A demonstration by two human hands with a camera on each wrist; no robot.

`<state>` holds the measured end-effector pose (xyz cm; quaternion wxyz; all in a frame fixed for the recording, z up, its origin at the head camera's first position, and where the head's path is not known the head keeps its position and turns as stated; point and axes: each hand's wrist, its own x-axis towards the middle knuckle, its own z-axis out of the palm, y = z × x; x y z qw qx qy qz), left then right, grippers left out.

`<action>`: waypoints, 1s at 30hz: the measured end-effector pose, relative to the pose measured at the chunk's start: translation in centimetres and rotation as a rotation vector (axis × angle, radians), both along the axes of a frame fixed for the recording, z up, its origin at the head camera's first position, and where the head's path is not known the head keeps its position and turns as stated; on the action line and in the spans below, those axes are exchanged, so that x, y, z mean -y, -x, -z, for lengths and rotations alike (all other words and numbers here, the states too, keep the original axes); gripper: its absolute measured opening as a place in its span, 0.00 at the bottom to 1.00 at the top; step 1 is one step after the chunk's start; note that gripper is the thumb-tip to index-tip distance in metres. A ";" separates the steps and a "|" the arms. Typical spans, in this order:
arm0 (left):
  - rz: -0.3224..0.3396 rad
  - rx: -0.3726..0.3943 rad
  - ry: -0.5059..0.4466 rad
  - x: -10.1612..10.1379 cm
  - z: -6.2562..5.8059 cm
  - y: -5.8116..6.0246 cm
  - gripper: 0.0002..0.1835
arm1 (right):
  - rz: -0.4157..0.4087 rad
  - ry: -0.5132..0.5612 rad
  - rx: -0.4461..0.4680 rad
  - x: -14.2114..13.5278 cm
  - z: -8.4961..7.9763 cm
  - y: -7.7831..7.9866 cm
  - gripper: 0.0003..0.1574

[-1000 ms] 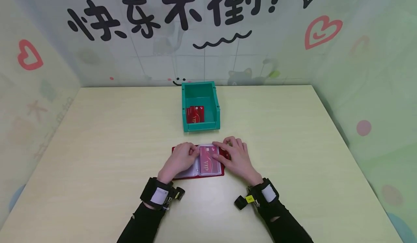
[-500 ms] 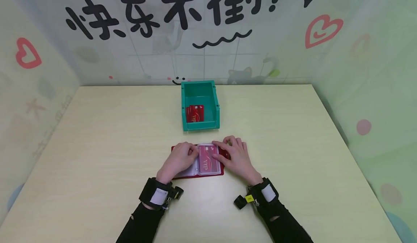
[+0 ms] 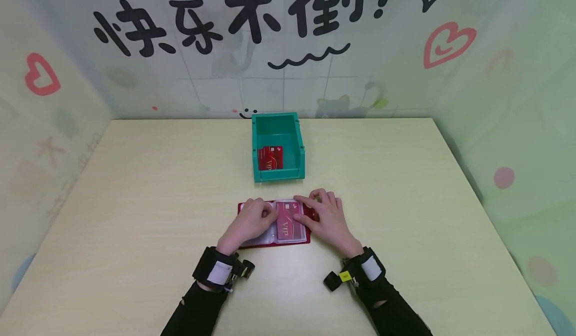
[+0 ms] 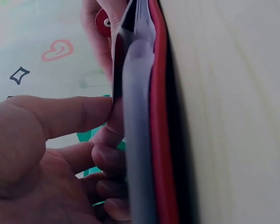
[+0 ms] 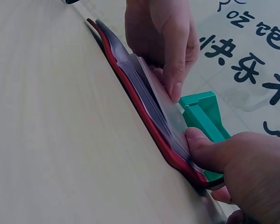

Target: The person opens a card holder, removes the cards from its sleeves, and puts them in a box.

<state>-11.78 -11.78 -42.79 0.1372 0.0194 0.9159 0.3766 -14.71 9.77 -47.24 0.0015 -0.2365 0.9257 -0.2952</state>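
A red card holder [image 3: 308, 237] lies spread on the table, its clear plastic pages facing up. Under the film of the right-hand page shows a red VIP card [image 3: 288, 221]. My left hand [image 3: 253, 221] pinches the inner edge of this clear sleeve [image 5: 165, 100] between thumb and forefinger; I cannot tell if the card's edge is in the pinch too. With its thumb on the sleeve and fingers around the cover's outer edge, my right hand [image 3: 327, 221] holds the holder. A red strap with a metal snap [image 4: 105, 23] shows beside the right hand in the left wrist view.
Beyond the holder stands a teal bin [image 3: 279, 175] with several red VIP cards [image 3: 272, 158] in it. A pale wooden table [image 3: 171, 176] surrounds them. Printed panels [image 3: 198, 86] wall in the back and both sides.
My left hand's fingers have shifted slightly right along the card's left edge. The right hand, the holder and the bin stay where they were.
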 end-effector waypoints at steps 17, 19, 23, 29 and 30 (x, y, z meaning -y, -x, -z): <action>-0.035 0.038 -0.017 0.1 0.0 0.1 0.11 | -0.024 0.004 0.028 -0.2 0.0 0.2 0.31; -0.033 0.035 -0.020 0.1 -0.1 0.1 0.12 | -0.027 0.003 0.032 -0.2 0.0 0.3 0.31; -0.034 0.028 -0.022 0.1 -0.1 0.2 0.13 | -0.033 0.009 0.048 -0.3 -0.3 0.3 0.31; -0.082 0.022 0.014 0.1 -0.2 0.2 0.13 | -0.033 0.006 0.048 -0.3 -0.4 0.3 0.30; -0.089 0.023 0.018 0.1 -0.2 0.2 0.14 | -0.033 0.004 0.046 -0.3 -0.3 0.3 0.30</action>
